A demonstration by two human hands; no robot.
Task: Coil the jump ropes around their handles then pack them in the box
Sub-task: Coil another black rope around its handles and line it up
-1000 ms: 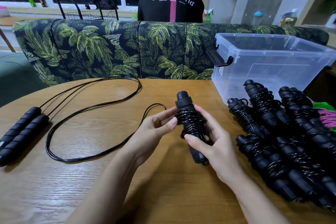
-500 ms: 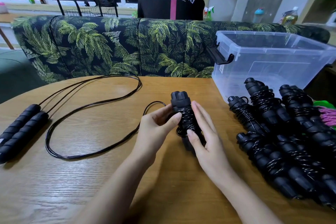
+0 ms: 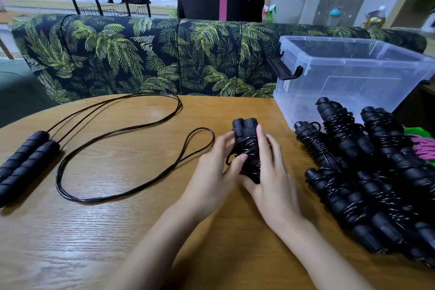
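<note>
I judge that I am finishing the coil on 1 rope: the wound jump rope [image 3: 247,148] stands at the centre of the frame, its 2 handle caps side by side and pointing away from me, cord wrapped round the middle; my left hand [image 3: 217,162] grips its left side, fingers curled round it and the thumb pressing on the windings, where a small free loop of cord [image 3: 229,160] sticks out; my right hand [image 3: 270,172] cups its right side and lower end, index finger laid straight along the handles, the rest bent behind them; whether the thumb is under it I cannot tell; the next move, I think, is to tuck that loop under a winding so the coil holds, then set the bundle with the pile of coiled ropes [image 3: 367,186] at the right, or in the clear box [image 3: 353,82] at the upper right, which looks unfilled; 1 uncoiled rope [image 3: 26,160] lies at the left of the table [image 3: 106,231], not yet started.
</note>
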